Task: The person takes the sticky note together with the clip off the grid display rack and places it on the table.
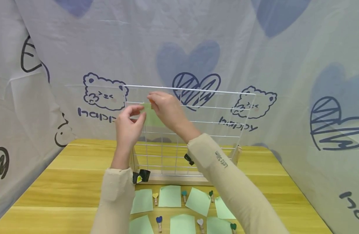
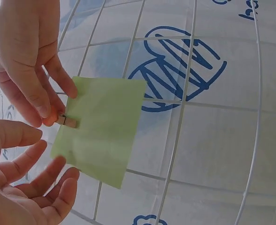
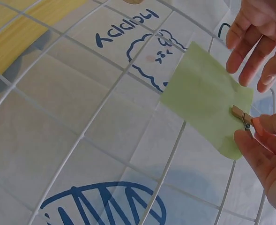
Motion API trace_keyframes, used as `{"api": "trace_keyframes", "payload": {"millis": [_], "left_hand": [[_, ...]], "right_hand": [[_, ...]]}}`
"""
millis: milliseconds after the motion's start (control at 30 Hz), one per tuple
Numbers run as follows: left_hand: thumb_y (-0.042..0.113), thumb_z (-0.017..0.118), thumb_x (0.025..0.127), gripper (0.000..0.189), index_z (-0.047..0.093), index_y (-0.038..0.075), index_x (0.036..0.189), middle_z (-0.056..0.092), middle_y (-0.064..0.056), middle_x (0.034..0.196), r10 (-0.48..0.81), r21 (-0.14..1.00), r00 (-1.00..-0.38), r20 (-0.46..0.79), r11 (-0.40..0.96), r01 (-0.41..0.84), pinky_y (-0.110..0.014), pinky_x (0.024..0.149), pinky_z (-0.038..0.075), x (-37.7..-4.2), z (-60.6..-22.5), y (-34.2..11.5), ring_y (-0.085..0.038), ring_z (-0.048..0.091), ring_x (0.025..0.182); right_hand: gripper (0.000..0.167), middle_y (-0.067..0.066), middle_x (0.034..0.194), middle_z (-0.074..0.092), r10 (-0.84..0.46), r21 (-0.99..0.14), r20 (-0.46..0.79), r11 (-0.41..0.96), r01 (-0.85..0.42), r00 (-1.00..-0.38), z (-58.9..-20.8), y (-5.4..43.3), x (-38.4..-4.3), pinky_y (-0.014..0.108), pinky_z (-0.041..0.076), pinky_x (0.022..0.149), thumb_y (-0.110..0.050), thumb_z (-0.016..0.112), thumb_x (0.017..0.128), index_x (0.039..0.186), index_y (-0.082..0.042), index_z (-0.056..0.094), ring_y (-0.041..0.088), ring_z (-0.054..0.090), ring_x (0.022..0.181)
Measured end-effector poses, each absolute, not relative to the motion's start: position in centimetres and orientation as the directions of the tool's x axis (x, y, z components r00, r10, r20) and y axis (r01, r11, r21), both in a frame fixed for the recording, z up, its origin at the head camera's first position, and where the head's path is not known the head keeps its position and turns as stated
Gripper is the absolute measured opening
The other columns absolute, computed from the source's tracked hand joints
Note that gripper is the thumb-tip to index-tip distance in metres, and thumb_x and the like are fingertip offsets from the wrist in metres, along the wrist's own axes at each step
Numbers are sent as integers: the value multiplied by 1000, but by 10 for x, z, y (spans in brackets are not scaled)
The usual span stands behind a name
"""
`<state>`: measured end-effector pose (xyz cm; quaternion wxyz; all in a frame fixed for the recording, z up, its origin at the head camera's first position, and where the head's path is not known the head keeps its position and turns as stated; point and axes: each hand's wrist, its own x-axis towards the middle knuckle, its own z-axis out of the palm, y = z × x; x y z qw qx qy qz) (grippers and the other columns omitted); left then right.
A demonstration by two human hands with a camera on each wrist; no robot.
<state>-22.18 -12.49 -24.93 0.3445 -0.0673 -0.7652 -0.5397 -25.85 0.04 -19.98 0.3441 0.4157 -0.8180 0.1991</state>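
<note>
My right hand (image 1: 169,110) pinches a small wooden clothespin (image 3: 241,114) with an orange heart on its end. The clothespin sits over one edge of a green sticky note (image 2: 105,126) that lies against a white wire grid (image 1: 191,122), near its upper left part. Beside the note is my left hand (image 1: 129,125), its fingers loosely bent and apart. In the left wrist view, the left fingertips (image 2: 58,161) are close to the note's corner; whether they touch it I cannot tell. The right hand partly covers the note in the head view.
Several green notes (image 1: 170,196) lie in two rows on the wooden table (image 1: 80,182), with heart clothespins such as a blue one (image 1: 159,224) between them. A wooden base (image 1: 173,179) holds the grid upright. A printed cloth (image 1: 144,42) hangs behind.
</note>
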Motion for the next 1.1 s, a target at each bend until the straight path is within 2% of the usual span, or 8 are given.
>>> {"api": "trace_keyframes", "payload": {"millis": [233, 400, 533, 700, 933, 1100], "left_hand": [[2, 60, 81, 19, 60, -6, 99, 55, -16, 105, -284, 781, -745, 603, 398, 481, -35, 77, 47, -224, -251, -124, -27, 53, 96], [2, 60, 81, 19, 61, -6, 98, 55, -16, 106, -286, 785, -746, 601, 388, 483, -36, 74, 48, -225, -251, -123, -28, 55, 91], [-3, 59, 80, 18, 61, -6, 97, 56, -16, 107, -299, 791, -748, 593, 394, 469, -27, 69, 49, -224, -251, -123, -25, 57, 85], [-11, 59, 77, 20, 62, -7, 96, 56, -16, 107, -317, 800, -748, 584, 379, 464, -12, 60, 44, -224, -252, -123, -26, 59, 79], [-14, 58, 76, 25, 62, -6, 99, 59, -17, 107, -316, 805, -752, 578, 370, 464, -11, 57, 44, -226, -252, -123, -24, 59, 73], [-13, 57, 77, 25, 63, -6, 101, 60, -17, 108, -317, 816, -770, 554, 387, 429, -10, 56, 42, -226, -252, -124, -19, 54, 71]], "right_hand": [[16, 14, 97, 64, -529, -58, 735, 574, -817, -424, -199, -2, -258, 20, 44, 82, 6, 57, 83, 97, 5, 64, 21, 60, 87], [14, 12, 91, 65, -509, -74, 753, 566, -821, -418, -200, -2, -260, 20, 44, 80, 6, 57, 82, 93, 5, 65, 20, 60, 83], [12, 12, 91, 65, -501, -91, 754, 562, -822, -426, -201, -2, -261, 19, 43, 81, 5, 58, 82, 91, 4, 66, 21, 60, 86], [10, 12, 89, 66, -488, -110, 759, 556, -824, -431, -201, -2, -260, 18, 43, 79, 6, 59, 81, 86, 3, 66, 21, 60, 86], [11, 13, 83, 64, -466, -101, 795, 530, -842, -389, -204, -3, -262, 17, 44, 76, 11, 58, 79, 81, 5, 66, 22, 59, 82], [13, 12, 80, 62, -469, -84, 794, 546, -833, -387, -206, -3, -263, 18, 43, 75, 15, 54, 77, 80, 5, 63, 23, 57, 80]]}}
